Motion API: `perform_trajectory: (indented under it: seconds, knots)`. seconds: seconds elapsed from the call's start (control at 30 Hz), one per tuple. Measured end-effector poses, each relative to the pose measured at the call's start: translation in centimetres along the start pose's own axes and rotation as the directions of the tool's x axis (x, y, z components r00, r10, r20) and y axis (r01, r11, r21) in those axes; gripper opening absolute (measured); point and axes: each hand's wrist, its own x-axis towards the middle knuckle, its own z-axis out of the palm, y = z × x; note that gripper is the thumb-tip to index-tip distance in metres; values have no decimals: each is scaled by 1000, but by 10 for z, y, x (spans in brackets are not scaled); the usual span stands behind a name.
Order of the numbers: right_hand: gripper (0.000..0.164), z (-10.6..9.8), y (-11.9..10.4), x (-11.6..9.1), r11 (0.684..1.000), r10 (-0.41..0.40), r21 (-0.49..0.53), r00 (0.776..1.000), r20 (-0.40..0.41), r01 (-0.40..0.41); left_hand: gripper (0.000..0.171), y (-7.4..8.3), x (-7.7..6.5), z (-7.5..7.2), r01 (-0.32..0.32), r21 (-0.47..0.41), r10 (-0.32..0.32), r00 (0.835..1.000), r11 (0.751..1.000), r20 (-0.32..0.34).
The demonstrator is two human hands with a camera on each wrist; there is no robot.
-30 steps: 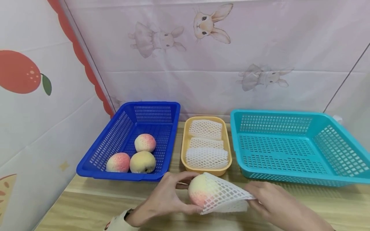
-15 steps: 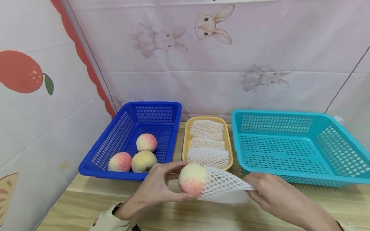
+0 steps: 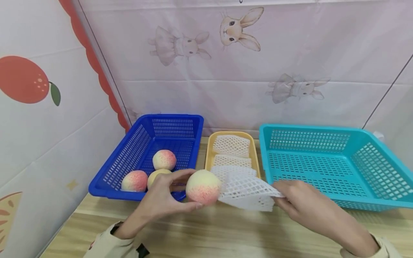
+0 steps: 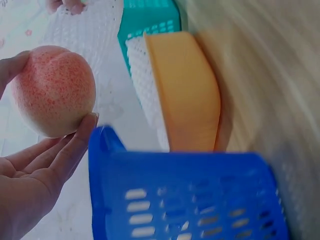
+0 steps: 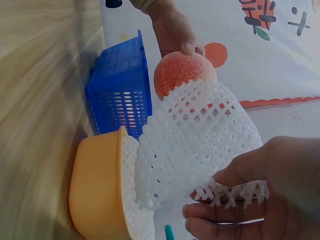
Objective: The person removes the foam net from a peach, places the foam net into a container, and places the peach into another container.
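A pink-and-cream peach (image 3: 203, 188) is gripped between the thumb and fingers of my left hand (image 3: 162, 195), above the front right corner of the blue basket. My right hand (image 3: 304, 206) pinches one end of a white foam fruit net (image 3: 248, 191); its wide end faces the peach. In the head view the peach looks bare, right beside the net's mouth. From the right wrist view, the net (image 5: 200, 135) overlaps part of the peach (image 5: 180, 72); whether they touch I cannot tell. The left wrist view shows the peach (image 4: 55, 92) uncovered on its near side.
The blue basket (image 3: 116, 161) at left holds three more peaches, one partly behind my left hand. In the middle, a yellow tray (image 3: 209, 150) contains several folded foam nets (image 3: 231, 145). A turquoise basket (image 3: 309, 161) stands at right on the wooden table (image 3: 219, 236).
My left hand has moved left and up with the peach, which has come out of the net's mouth. My right hand keeps its pinch on the net and has risen slightly.
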Motion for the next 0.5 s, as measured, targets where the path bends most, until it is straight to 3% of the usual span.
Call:
perform_trajectory:
  seconds: [0.5]
  knots:
    - [13, -12, 8, 30, 992, 79, -93, 995, -65, -85, 65, -9, 8, -28, 80, 124, -66, 991, 989, -115]
